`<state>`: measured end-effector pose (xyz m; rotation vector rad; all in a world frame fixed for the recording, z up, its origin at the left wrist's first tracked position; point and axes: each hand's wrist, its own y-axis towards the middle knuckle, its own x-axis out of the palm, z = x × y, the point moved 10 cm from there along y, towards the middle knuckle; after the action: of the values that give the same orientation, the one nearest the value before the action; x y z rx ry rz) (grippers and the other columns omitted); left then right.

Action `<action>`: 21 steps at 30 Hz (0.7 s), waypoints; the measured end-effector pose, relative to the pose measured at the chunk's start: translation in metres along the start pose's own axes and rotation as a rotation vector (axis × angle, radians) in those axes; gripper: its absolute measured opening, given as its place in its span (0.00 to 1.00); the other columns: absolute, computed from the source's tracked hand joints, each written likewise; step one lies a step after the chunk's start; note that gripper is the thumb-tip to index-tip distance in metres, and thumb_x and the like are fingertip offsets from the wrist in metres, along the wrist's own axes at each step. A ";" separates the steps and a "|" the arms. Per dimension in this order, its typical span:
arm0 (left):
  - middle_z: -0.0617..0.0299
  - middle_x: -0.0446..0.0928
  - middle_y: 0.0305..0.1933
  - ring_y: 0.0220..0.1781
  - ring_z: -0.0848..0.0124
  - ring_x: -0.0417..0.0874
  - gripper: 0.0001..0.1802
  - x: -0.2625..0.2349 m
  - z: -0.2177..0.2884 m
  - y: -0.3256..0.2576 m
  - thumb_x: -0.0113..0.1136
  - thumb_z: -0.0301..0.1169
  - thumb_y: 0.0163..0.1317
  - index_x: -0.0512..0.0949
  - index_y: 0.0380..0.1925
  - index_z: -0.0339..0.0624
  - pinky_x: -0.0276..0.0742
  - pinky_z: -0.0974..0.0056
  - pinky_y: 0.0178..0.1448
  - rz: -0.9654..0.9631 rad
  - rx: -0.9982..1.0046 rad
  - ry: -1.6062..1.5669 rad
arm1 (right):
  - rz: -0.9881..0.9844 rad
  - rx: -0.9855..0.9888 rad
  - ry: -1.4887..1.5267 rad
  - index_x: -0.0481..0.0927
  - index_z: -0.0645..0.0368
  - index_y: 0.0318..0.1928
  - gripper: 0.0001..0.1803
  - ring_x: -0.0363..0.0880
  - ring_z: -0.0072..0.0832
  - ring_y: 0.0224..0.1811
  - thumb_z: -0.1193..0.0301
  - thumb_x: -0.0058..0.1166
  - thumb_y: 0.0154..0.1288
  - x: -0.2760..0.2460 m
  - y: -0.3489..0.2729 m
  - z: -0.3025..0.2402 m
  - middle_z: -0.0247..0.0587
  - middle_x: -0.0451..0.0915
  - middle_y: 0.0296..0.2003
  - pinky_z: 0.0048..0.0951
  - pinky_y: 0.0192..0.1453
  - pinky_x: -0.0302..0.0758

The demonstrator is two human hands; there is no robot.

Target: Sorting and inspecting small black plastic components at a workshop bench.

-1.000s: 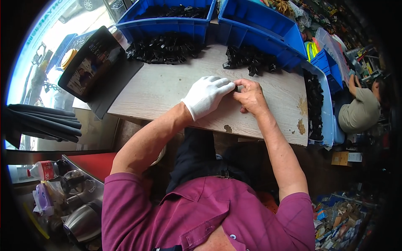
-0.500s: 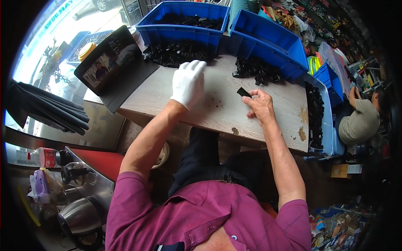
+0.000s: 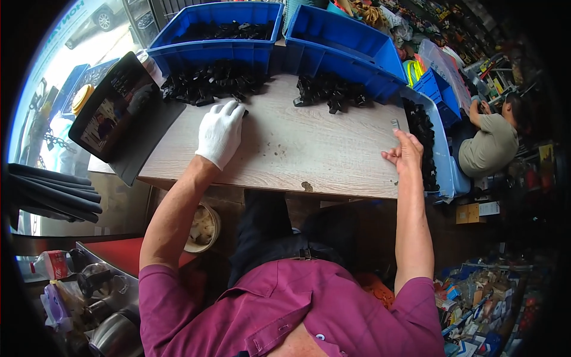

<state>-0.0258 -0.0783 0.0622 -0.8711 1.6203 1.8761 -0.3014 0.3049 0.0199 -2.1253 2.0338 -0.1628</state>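
Observation:
My left hand, in a white knit glove, is over the table just in front of the left pile of black parts. Its fingers are curled together, with a small black part showing at their tips. Bare, my right hand is at the table's right side, beside a light-blue bin full of black parts. Between thumb and forefinger it pinches a small flat part, which looks grey in the light. A smaller heap of black parts lies at the back middle.
Two blue crates stand along the back: the left crate holds black parts, the right crate stands beside it. A tablet leans in its cover at the left. Under the table's left is a bucket. Another person sits far right.
My right hand has moved right with its part, toward the light-blue bin. My left hand is now nearer the left pile, a black part at its fingertips. The whole view has shifted.

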 end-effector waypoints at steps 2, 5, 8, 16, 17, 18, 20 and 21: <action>0.54 0.83 0.51 0.47 0.52 0.83 0.12 0.002 0.004 0.000 0.61 0.23 0.61 0.82 0.45 0.40 0.82 0.53 0.49 -0.045 -0.019 -0.026 | 0.270 -0.032 0.088 0.84 0.56 0.46 0.17 0.74 0.27 0.17 0.64 0.74 0.60 -0.048 0.014 -0.012 0.32 0.68 0.15 0.43 0.29 0.89; 0.53 0.83 0.51 0.48 0.51 0.83 0.13 0.009 0.009 0.004 0.61 0.22 0.62 0.83 0.47 0.40 0.82 0.53 0.51 -0.115 -0.046 -0.052 | 0.353 -0.070 0.031 0.84 0.55 0.49 0.20 0.75 0.32 0.20 0.61 0.75 0.59 -0.062 0.019 -0.023 0.33 0.69 0.16 0.47 0.35 0.88; 0.54 0.82 0.47 0.46 0.52 0.83 0.11 0.016 0.018 0.010 0.61 0.23 0.61 0.82 0.44 0.42 0.81 0.53 0.48 -0.098 -0.035 -0.067 | 0.107 -0.008 -0.024 0.82 0.55 0.51 0.22 0.75 0.31 0.21 0.60 0.74 0.61 -0.013 0.025 -0.017 0.32 0.65 0.14 0.51 0.33 0.88; 0.51 0.82 0.54 0.50 0.50 0.83 0.13 0.024 0.019 0.019 0.61 0.22 0.62 0.83 0.47 0.40 0.82 0.52 0.52 -0.106 -0.049 -0.133 | -0.145 -0.029 -0.201 0.82 0.58 0.50 0.26 0.72 0.24 0.15 0.55 0.76 0.59 0.126 0.015 -0.027 0.28 0.67 0.14 0.39 0.27 0.87; 0.51 0.82 0.54 0.49 0.50 0.83 0.13 0.024 0.015 0.017 0.62 0.22 0.61 0.83 0.46 0.39 0.82 0.53 0.52 -0.121 -0.056 -0.131 | -0.151 -0.039 -0.221 0.82 0.58 0.50 0.28 0.72 0.24 0.15 0.53 0.77 0.58 0.140 0.012 -0.028 0.28 0.67 0.16 0.38 0.26 0.86; 0.55 0.80 0.44 0.41 0.53 0.82 0.06 0.014 0.019 0.018 0.60 0.23 0.58 0.79 0.37 0.41 0.79 0.52 0.44 -0.007 0.006 -0.128 | -0.139 -0.057 -0.267 0.82 0.58 0.50 0.29 0.71 0.24 0.15 0.52 0.77 0.57 0.148 0.012 -0.030 0.29 0.67 0.17 0.37 0.25 0.85; 0.55 0.83 0.48 0.45 0.52 0.82 0.11 0.020 0.015 0.017 0.62 0.23 0.59 0.82 0.42 0.41 0.80 0.53 0.48 -0.096 -0.019 -0.123 | -0.167 -0.078 -0.333 0.80 0.58 0.51 0.32 0.69 0.24 0.14 0.51 0.79 0.55 0.166 0.015 -0.029 0.30 0.67 0.20 0.35 0.22 0.81; 0.56 0.82 0.44 0.43 0.53 0.82 0.10 0.017 0.020 0.020 0.62 0.23 0.57 0.82 0.40 0.42 0.80 0.53 0.46 -0.082 -0.010 -0.129 | -0.131 -0.110 -0.359 0.80 0.59 0.51 0.33 0.68 0.24 0.13 0.51 0.79 0.55 0.164 0.021 -0.030 0.31 0.69 0.20 0.35 0.20 0.78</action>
<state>-0.0549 -0.0627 0.0641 -0.7921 1.4771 1.8460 -0.3197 0.1382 0.0357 -2.1632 1.7351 0.2979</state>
